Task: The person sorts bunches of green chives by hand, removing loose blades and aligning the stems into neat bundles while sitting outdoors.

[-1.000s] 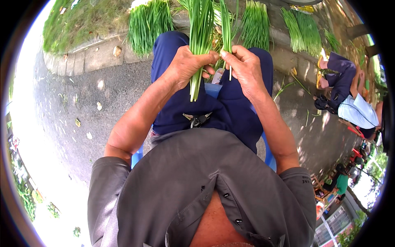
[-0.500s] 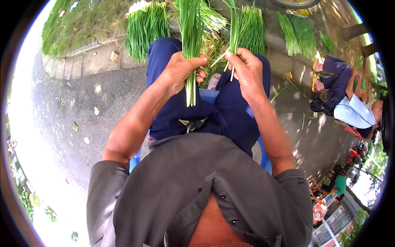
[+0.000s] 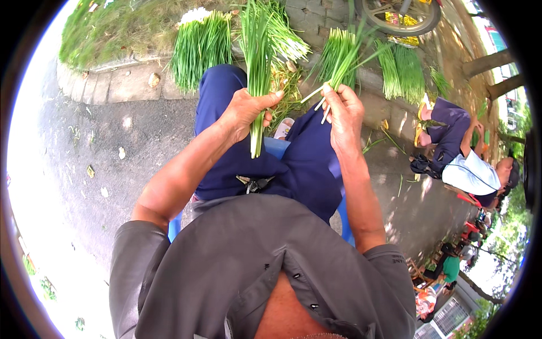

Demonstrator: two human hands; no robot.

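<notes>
A thick bunch of garlic chives (image 3: 257, 62) stands upright over my left thigh, its pale cut ends pointing down toward my lap. My left hand (image 3: 246, 114) is closed around its lower part, thumb across the front. Over my right knee, my right hand (image 3: 345, 116) pinches a few thin chive stalks (image 3: 345, 66) between thumb and fingers. Those stalks fan out up and to the right, and one pale end sticks out to the left. The two hands are apart. Loose leaf scraps (image 3: 287, 85) lie on the ground between my knees.
Chive piles lie ahead: a large one (image 3: 202, 53) on the left, one in the middle (image 3: 287, 37), one behind my right hand (image 3: 334, 51), others (image 3: 403, 70) farther right. A wheel (image 3: 423, 25) stands beyond. At right sits another person (image 3: 471, 169). I sit on a blue seat (image 3: 276, 148).
My right hand has shifted slightly right and down, and its stalks now tilt to the right instead of standing upright. The left hand still grips its bunch. The whole view has shifted a little.
</notes>
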